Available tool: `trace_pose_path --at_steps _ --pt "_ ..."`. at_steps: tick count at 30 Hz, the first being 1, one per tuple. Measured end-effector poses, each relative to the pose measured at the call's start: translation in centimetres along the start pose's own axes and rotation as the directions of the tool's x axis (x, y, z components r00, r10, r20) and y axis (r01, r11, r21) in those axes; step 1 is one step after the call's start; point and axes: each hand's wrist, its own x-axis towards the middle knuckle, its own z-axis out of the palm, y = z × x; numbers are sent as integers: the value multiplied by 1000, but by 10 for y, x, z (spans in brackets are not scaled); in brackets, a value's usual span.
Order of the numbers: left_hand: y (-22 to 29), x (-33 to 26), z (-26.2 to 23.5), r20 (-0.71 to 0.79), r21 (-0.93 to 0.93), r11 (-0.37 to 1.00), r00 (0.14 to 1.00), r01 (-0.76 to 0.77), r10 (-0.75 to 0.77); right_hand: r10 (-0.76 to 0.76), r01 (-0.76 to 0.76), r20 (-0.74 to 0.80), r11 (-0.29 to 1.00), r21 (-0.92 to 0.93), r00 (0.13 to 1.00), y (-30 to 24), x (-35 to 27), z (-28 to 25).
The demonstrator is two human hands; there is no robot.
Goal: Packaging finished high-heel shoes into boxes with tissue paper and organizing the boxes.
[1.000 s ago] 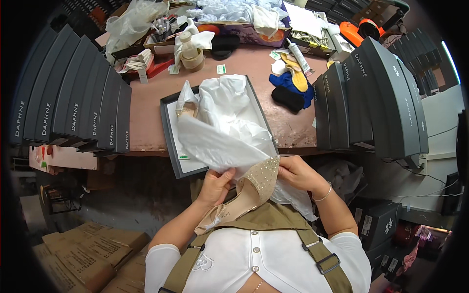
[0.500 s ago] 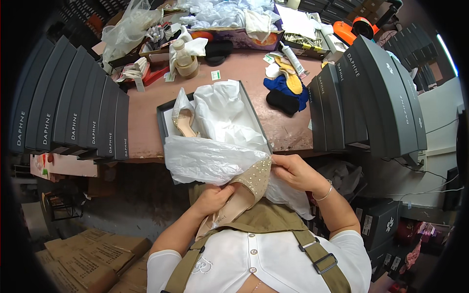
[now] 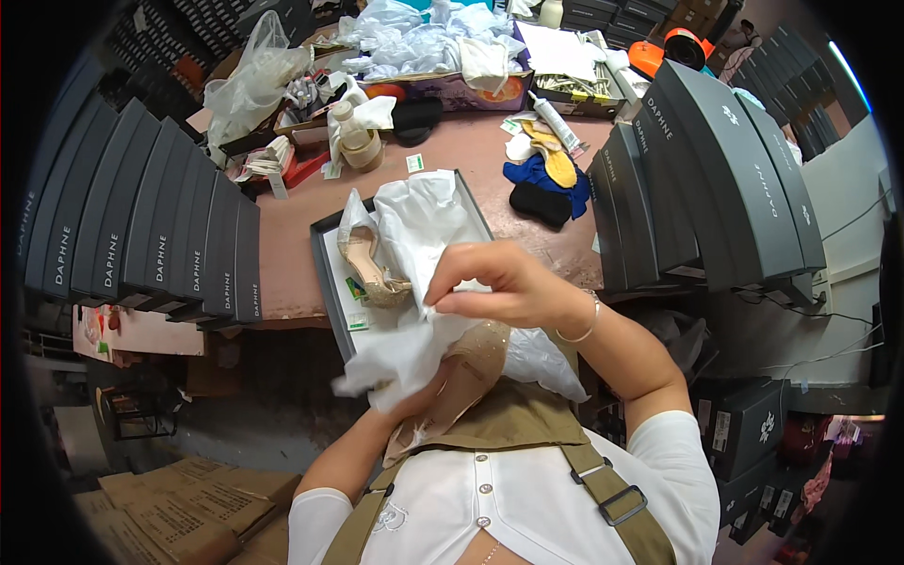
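From where I stand, this looks about halfway. One shoe, the matching shoe (image 3: 363, 259), lies in the open grey box (image 3: 326, 273) ahead of the left hand (image 3: 426, 397), bare, its open side up. The other, the glittery shoe (image 3: 480, 363), is out of the box, below the right hand (image 3: 508, 287) and close against the wearer's apron (image 3: 518, 414). The left hand is closed around it, though paper covers much of that grip. The right hand is narrowed to a pinch, thumb and fingertips on the edge of a loose white sheet (image 3: 400, 353) that hangs over the left hand.

So neither shoe is fully wrapped: the held one is only partly hidden, and I can't tell how much of the sheet touches it. More tissue (image 3: 414, 212) lies crumpled in the box beyond both hands. The box has no lid on it, so closing it is not done either.
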Motion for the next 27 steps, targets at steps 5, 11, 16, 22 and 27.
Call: trace_pose_path --at_steps 5,11,16,22,27 --pt "-21 -2 -2 -84 -515 851 994 -99 65 119 -136 -78 952 -274 990 17 -28 -31" --pt "-32 11 3 -24 -894 431 973 -122 228 312 -355 -168 835 -421 935 95 -72 -10" --pt "-40 20 -5 -96 -651 725 971 -226 217 -5 -84 -132 746 -661 991 46 -42 7" --pt "-23 27 -5 -151 -869 471 988 -150 36 -21 396 406 276 -876 913 40 -35 49" --pt "-51 20 6 18 -999 35 979 12 201 70 289 320 287 -913 945 50 -54 58"
